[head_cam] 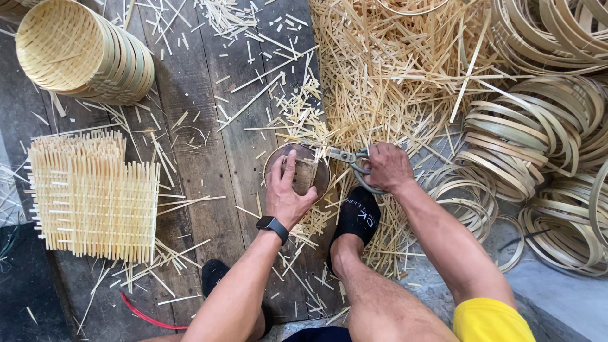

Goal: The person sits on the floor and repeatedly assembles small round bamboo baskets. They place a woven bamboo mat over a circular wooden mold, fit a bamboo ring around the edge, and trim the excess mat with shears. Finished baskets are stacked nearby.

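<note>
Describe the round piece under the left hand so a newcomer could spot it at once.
Start at the dark wooden floor littered with bamboo offcuts. Mid-frame, the left hand presses down a round disc, with scissors in the right hand at its edge. Unlike the open hoops nearby, it is solid.

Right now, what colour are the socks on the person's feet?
Black, with pale lettering on the sock beside the scissors; it shows best in the head view.

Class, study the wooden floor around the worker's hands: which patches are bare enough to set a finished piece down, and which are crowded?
Barest: dark boards between the woven mats and the left hand, with only scattered slivers. Crowded: the offcut pile above the scissors, and the hoops beside the right hand.
</note>
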